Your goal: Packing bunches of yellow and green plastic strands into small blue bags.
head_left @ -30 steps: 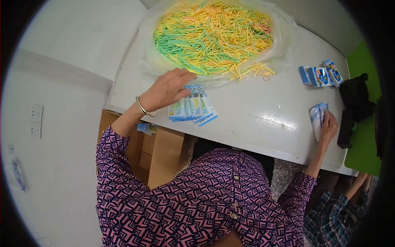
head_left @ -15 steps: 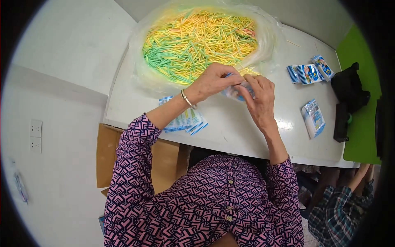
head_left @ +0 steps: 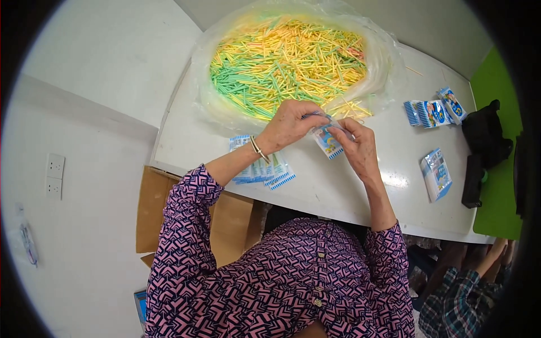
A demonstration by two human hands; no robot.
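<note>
Between my two hands is a small blue-and-white plastic packet (head_left: 328,142), its printed face turned up and its striped end pointing toward me. My left hand (head_left: 293,125) pinches the packet's upper left edge. With thumb and fingers, my right hand (head_left: 358,147) grips its right side. Both hands are just in front of a large clear plastic bag (head_left: 204,101) holding a heap of thin yellow, green and orange sticks (head_left: 287,62). Several flat packets (head_left: 265,169) lie fanned on the table under my left wrist.
Several plump packets (head_left: 434,114) lie at the back right of the white table (head_left: 338,191), with another packet (head_left: 437,174) nearer. Black holders (head_left: 486,132) stand by a green divider (head_left: 499,186). A cardboard box (head_left: 231,225) is below the table's left edge. Another person's plaid sleeve (head_left: 462,298) shows lower right.
The packet has come into fuller view between my hands, its printed face now showing with the striped end down. The whole view has shifted slightly, moving the scene right and down.
</note>
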